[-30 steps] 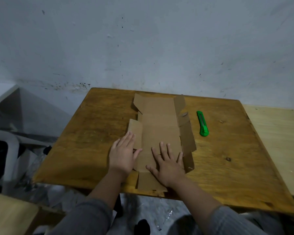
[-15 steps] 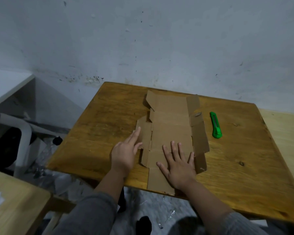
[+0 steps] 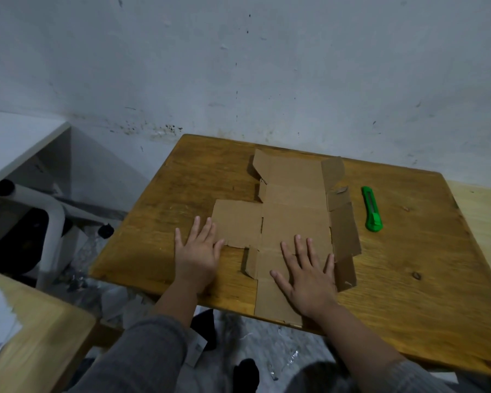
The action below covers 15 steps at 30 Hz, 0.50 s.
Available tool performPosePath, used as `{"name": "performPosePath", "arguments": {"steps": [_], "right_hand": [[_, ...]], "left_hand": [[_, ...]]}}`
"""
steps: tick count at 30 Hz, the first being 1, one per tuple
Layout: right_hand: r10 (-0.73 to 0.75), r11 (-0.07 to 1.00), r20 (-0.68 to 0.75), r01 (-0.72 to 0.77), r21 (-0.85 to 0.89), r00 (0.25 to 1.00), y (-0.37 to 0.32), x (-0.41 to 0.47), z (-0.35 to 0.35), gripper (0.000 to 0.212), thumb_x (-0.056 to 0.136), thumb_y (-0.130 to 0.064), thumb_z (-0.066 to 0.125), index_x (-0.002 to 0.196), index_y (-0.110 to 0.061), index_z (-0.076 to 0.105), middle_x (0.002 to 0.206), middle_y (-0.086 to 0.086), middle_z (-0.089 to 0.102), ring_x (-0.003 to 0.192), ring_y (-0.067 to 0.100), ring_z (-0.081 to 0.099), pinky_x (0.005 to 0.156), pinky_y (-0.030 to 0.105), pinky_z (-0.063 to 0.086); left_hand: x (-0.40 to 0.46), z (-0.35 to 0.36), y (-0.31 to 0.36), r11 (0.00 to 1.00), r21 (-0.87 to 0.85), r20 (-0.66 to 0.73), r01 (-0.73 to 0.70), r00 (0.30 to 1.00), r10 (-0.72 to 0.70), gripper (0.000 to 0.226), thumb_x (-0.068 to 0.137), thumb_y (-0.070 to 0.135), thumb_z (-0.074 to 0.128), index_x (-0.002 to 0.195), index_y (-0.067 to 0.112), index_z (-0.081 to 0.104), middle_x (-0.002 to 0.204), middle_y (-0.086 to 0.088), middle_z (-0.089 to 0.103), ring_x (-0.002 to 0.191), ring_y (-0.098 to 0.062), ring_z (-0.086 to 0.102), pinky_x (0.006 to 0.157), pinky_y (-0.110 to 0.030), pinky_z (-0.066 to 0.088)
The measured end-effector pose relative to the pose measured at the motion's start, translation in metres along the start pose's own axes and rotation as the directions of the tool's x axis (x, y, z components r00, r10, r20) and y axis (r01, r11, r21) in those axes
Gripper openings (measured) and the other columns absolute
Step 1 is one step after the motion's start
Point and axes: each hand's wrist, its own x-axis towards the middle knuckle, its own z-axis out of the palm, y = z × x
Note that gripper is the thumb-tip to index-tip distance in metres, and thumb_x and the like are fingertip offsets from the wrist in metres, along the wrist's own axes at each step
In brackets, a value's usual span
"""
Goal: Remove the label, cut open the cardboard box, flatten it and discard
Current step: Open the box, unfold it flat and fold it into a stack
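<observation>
Head-camera view looks down on my two bare hands pressing on the unfolded brown cardboard box [image 3: 294,222], which lies opened out as one sheet on the worn square wooden table [image 3: 408,279], its near flap reaching just over the near edge. My right hand [image 3: 306,275] lies palm down with fingers spread on the near middle panel, gripping nothing. My left hand [image 3: 197,252] is also flat and spread, mostly on bare wood at the left, with only its fingertips touching the edge of the left side flap. The green plastic utility knife [image 3: 372,208] rests on the table just right of the cardboard, untouched by either hand. I see no label on the face that shows, so I judge the peeling and the cutting done. Flattening looks nearly finished: most panels lie level, though the small flaps along the right edge and at the far left corner stand up a little at their creases. What remains, I judge, is pressing those down and then carrying the sheet off to discard it; no bin is in sight.
</observation>
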Motion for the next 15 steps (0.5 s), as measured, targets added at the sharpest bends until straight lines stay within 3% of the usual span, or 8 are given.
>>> {"name": "performPosePath", "arguments": {"steps": [5, 8, 11, 13, 15], "right_hand": [[-0.008, 0.999, 0.032, 0.006, 0.046, 0.999, 0.003, 0.001, -0.002, 0.073, 0.083, -0.073, 0.011, 0.145, -0.042, -0.011, 0.156, -0.007, -0.023, 0.142, 0.018, -0.025, 0.109, 0.059, -0.015], [0.010, 0.990, 0.060, -0.018, 0.141, 0.998, 0.000, 0.004, -0.014, 0.071, 0.089, -0.066, 0.024, 0.148, -0.036, -0.002, 0.159, -0.005, -0.014, 0.144, 0.018, -0.019, 0.111, 0.054, -0.015], [0.056, 0.981, -0.092, -0.037, 0.192, 0.994, -0.006, 0.016, -0.041, 0.060, 0.096, -0.040, 0.035, 0.149, -0.027, 0.011, 0.160, -0.002, 0.002, 0.146, 0.017, -0.008, 0.114, 0.049, -0.010], [0.079, 0.989, -0.175, -0.056, 0.134, 0.981, -0.003, 0.028, -0.061, 0.057, 0.097, -0.026, 0.035, 0.149, -0.022, 0.014, 0.160, 0.002, 0.004, 0.147, 0.018, -0.007, 0.116, 0.051, -0.007], [0.086, 0.996, -0.200, -0.082, 0.029, 0.976, 0.008, 0.043, -0.074, 0.056, 0.097, -0.024, 0.030, 0.150, -0.018, 0.012, 0.160, 0.006, 0.001, 0.147, 0.022, -0.010, 0.116, 0.055, -0.007]], "left_hand": [[0.002, -0.012, 0.016, 0.998, -0.018, 0.027, 0.060, 0.998, -0.060, 0.067, 0.097, 0.054, 0.009, 0.150, 0.014, 0.020, 0.160, 0.002, 0.011, 0.147, -0.015, -0.007, 0.115, -0.053, -0.009], [0.008, -0.028, 0.040, 0.997, -0.007, -0.032, 0.073, 0.997, -0.073, 0.076, 0.094, 0.059, 0.003, 0.150, 0.011, 0.020, 0.160, -0.003, 0.010, 0.147, -0.017, -0.005, 0.118, -0.050, -0.004], [0.021, -0.043, 0.069, 0.999, 0.042, -0.102, -0.010, 0.995, 0.015, 0.068, 0.097, 0.053, 0.011, 0.150, 0.010, 0.014, 0.160, -0.006, 0.007, 0.147, -0.019, -0.003, 0.119, -0.047, -0.001], [0.033, -0.050, 0.089, 0.994, 0.081, -0.103, -0.080, 0.991, 0.088, 0.063, 0.099, 0.047, 0.017, 0.151, 0.010, 0.011, 0.160, -0.007, 0.004, 0.147, -0.020, -0.004, 0.119, -0.045, -0.001], [0.043, -0.052, 0.106, 0.980, 0.116, -0.073, -0.162, 0.983, 0.171, 0.062, 0.100, 0.043, 0.021, 0.151, 0.010, 0.008, 0.161, -0.007, 0.001, 0.147, -0.019, -0.006, 0.119, -0.045, -0.001]]}}
